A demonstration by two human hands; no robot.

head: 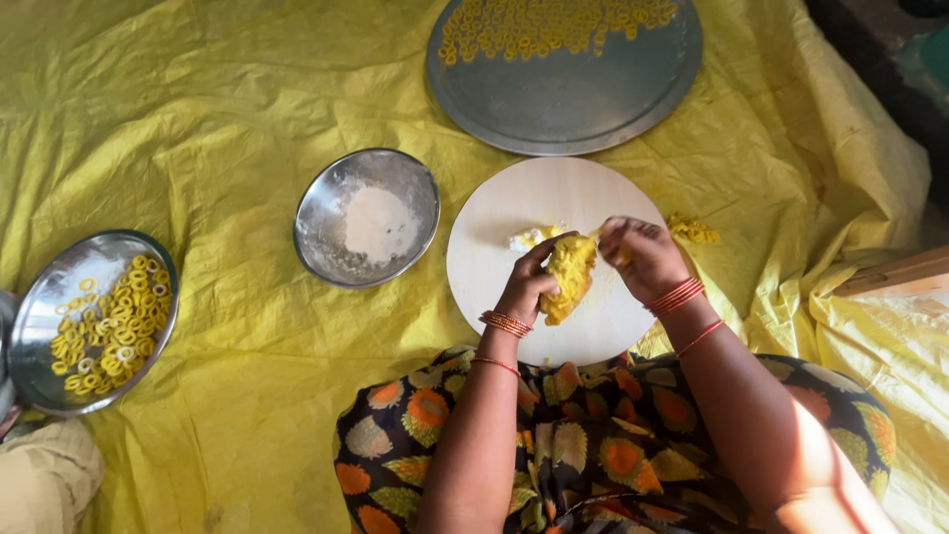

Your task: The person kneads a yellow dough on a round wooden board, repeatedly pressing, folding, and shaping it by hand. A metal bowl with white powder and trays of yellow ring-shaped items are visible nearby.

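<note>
A lump of yellow dough (570,277) is cupped in the left hand (527,287), fingers curled around it, above the middle of a round pale board (494,257). The right hand (641,255), at 3 o'clock of the lump, has its fingertips pinched on the dough's upper edge. A small dough scrap (692,230) lies at 2 o'clock, just off the board on the yellow sheet (198,119). At 9 o'clock stands a steel bowl of white flour (367,218). At 12 o'clock a large steel tray (573,99) carries rows of yellow dough rings (554,25). Far at 8 o'clock, a smaller steel plate (44,297) holds more rings (109,326).
</note>
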